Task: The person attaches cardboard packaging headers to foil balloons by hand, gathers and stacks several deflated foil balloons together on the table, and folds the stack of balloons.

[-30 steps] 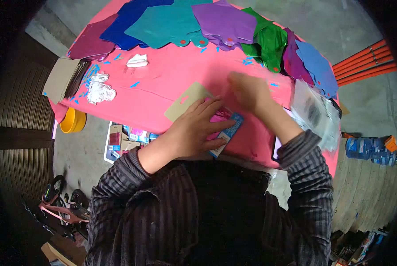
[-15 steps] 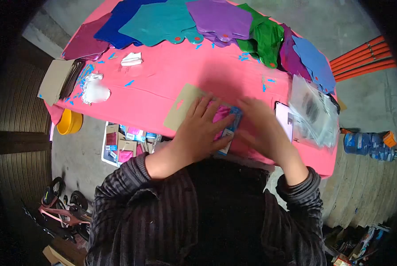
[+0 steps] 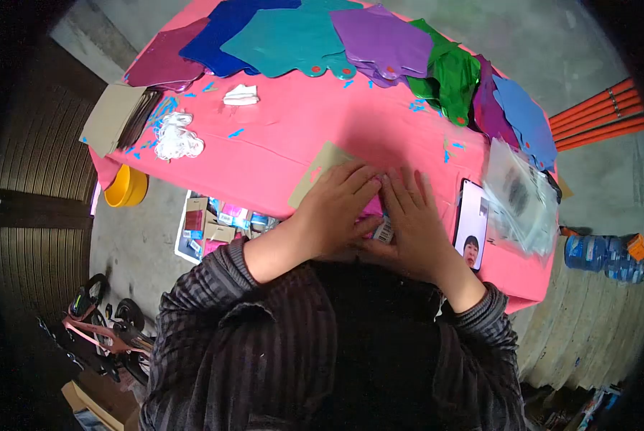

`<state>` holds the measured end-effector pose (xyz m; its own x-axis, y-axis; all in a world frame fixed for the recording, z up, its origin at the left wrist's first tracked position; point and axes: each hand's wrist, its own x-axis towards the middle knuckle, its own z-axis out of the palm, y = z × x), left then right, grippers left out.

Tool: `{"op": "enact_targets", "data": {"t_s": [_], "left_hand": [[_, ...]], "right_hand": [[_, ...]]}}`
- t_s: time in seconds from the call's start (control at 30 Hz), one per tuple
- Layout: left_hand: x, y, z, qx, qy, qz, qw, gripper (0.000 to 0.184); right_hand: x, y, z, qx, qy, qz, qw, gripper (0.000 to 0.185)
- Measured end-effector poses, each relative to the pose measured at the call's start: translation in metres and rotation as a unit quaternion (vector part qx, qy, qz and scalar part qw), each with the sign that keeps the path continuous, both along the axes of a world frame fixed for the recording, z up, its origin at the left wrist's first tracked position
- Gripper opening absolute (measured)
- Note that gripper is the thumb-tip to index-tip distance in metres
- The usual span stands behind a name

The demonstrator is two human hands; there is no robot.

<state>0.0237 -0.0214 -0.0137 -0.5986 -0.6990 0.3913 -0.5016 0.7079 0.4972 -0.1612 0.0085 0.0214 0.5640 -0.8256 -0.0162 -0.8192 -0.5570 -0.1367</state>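
A brown card [image 3: 327, 156] with a hang hole lies on the pink cloth in front of me, partly under my hands. My left hand [image 3: 340, 208] rests flat across it, fingers stretched out over a pink piece [image 3: 371, 207] on the card. Beside it my right hand [image 3: 411, 219] lies with fingers extended, pressing on the card's right side. Between the hands shows a small white label [image 3: 383, 232] with a barcode. The fingertips of both hands nearly touch, and most of the card's lower part is hidden.
Coloured foil-like sheets [image 3: 286, 43] line the table's far edge. White string [image 3: 178, 138] and stacked brown cards [image 3: 113, 118] sit left. A phone [image 3: 469, 215] and clear plastic bags [image 3: 519, 194] lie right. A tray [image 3: 185, 241] of packed cards stands below the table's left edge.
My right hand has come down from above the card's right side and now lies flat on it. The view has shifted, and more of the phone screen shows, with a person on it.
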Motion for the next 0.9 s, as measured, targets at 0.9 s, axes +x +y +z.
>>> {"op": "enact_targets", "data": {"t_s": [0.9], "left_hand": [[0.005,-0.077,0.021,-0.058,0.030,-0.019,0.998,0.023]], "right_hand": [[0.000,-0.003,-0.016,0.007,-0.108,0.006,0.994,0.086]]}}
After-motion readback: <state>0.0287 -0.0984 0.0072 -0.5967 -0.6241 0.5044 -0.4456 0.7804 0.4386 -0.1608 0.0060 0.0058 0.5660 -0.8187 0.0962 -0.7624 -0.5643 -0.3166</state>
